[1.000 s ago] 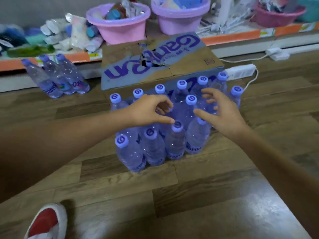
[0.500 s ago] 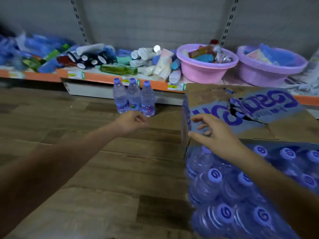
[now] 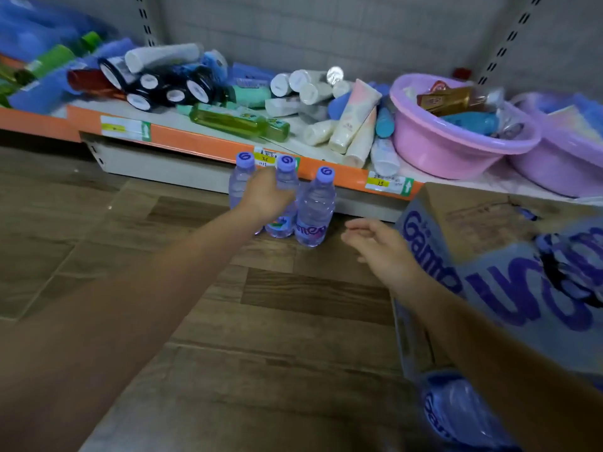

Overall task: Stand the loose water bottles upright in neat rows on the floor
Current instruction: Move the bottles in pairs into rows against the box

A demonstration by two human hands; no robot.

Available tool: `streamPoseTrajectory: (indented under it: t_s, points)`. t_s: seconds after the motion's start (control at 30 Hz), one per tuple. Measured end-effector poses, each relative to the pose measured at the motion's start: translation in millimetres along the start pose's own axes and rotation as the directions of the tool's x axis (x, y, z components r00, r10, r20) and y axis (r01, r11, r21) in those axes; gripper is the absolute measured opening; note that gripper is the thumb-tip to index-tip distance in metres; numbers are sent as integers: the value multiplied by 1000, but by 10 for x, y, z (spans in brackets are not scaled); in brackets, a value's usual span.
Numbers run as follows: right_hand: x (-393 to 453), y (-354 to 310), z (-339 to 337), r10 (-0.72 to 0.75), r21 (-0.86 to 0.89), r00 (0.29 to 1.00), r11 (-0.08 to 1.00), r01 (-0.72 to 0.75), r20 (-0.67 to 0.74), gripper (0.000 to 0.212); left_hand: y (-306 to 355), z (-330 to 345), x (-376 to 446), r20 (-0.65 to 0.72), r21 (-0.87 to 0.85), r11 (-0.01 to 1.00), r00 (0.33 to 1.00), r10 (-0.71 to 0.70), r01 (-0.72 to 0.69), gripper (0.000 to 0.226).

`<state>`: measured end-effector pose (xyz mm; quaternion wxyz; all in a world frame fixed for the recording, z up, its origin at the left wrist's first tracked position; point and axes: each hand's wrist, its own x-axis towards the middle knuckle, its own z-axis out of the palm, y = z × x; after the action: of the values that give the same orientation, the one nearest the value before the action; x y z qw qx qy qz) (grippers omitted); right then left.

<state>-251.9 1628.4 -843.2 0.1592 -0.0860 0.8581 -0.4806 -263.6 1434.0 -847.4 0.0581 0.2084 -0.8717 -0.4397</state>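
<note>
My left hand (image 3: 267,195) reaches the three upright bottles (image 3: 315,207), grip unclear; right hand (image 3: 380,246) open, empty; next, collecting them.

Three upright water bottles (image 3: 315,207), two plastic basins (image 3: 456,148), one printed cardboard box (image 3: 489,256), two hands (image 3: 267,194)
</note>
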Motion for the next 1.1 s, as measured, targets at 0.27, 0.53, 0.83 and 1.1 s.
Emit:
streamPoseTrajectory:
  t_s: [0.27,0.53,0.83,1.1]
  points:
    - [1066,-121,530,-47,36,975,998,56,-218,58,-151,270,657,-88,1,1000,996,28,-28,24]
    - [1247,79,630,-162,-102,941,985,138,-298,60,-415,213,555,47,57,952,953,299,-302,53]
    - [551,362,559,-206,-130,923,976,172,-326,50,-345,207,149,121,273,873,914,386,-405,50]
    - [-403,594,-37,-243,-291,969,931,222,-37,52,-250,344,-631,87,266,906,944,318,-330,52]
